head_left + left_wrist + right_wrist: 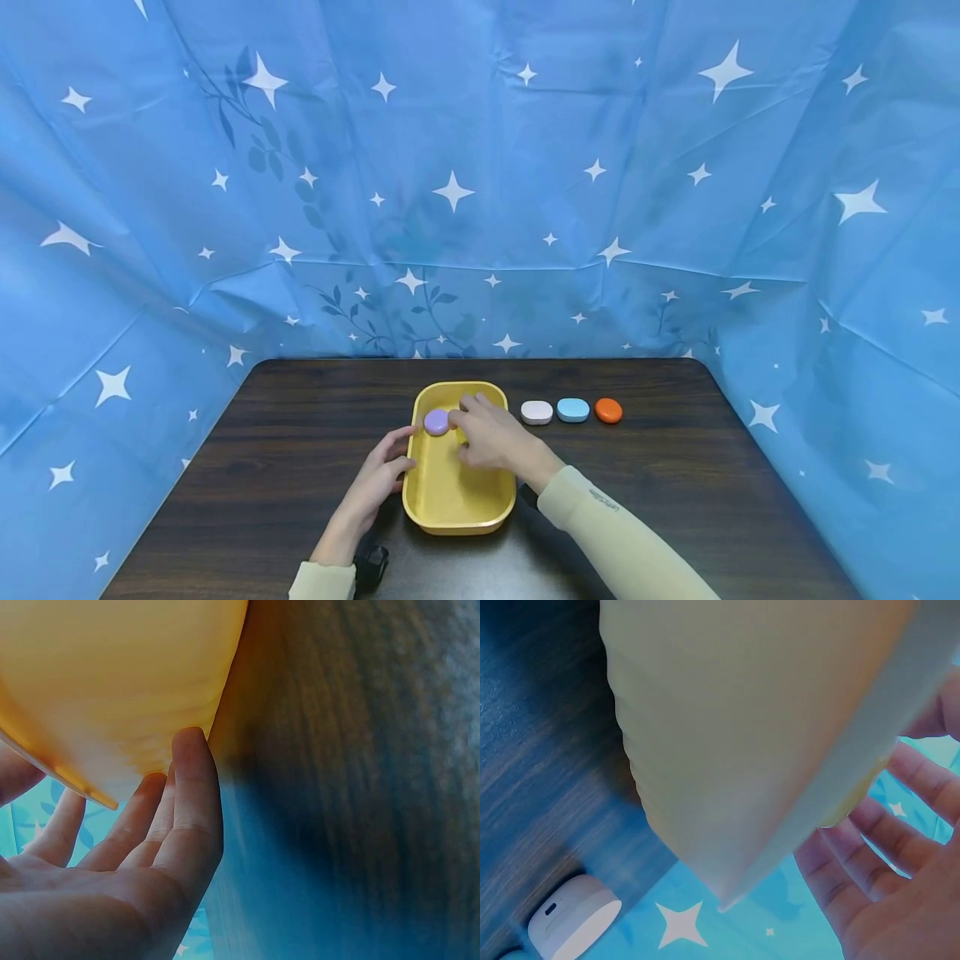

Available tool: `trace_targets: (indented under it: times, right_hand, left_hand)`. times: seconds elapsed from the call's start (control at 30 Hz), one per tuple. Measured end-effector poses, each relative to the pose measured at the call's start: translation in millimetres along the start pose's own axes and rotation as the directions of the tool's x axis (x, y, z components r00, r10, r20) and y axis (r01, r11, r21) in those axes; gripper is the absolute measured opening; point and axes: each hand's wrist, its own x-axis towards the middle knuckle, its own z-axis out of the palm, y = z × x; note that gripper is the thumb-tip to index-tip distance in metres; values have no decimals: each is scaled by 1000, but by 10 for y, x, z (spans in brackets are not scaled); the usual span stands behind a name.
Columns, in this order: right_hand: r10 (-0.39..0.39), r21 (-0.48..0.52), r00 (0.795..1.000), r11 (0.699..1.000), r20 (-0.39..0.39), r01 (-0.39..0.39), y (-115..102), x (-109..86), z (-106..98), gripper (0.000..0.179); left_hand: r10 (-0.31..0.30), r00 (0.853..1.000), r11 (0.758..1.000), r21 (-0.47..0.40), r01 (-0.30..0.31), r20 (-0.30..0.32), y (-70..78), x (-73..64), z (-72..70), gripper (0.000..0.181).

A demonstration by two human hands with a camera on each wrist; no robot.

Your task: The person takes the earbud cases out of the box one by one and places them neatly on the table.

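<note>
A yellow rectangular tray [450, 504] stands on the dark table. My left hand [375, 479] grips its left side, fingers against the outer wall and thumb at the rim; in the left wrist view the fingertips [191, 750] touch the wall. Over the tray's far right part reaches my right hand [491, 433], its fingers curled and pinching a small yellow piece [859, 795]. The hand and the tray's rim hide most of that piece. Inside the tray, just left of these fingers, lies a round purple case [437, 422].
Right of the tray, a white oval case [536, 412], a light blue oval case [573, 410] and a round orange case [608, 410] sit in a row. A blue star-printed curtain [450, 225] closes off the back and sides of the wood-grain table [315, 408].
</note>
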Motion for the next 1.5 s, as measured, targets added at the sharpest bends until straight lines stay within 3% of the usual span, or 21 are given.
trace_targets:
  times: [0.73,1.5]
  right_hand:
    - [34,-29,998,999,-43,-35,124,-101,-115,30]
    - [126,-39,992,991,-8,-126,419,-143,-232,35]
  left_hand:
    - [4,1000,1000,5,-4,6,-3,0,-1,51]
    - [-1,1000,1000,8,1,1,-5,6,2,51]
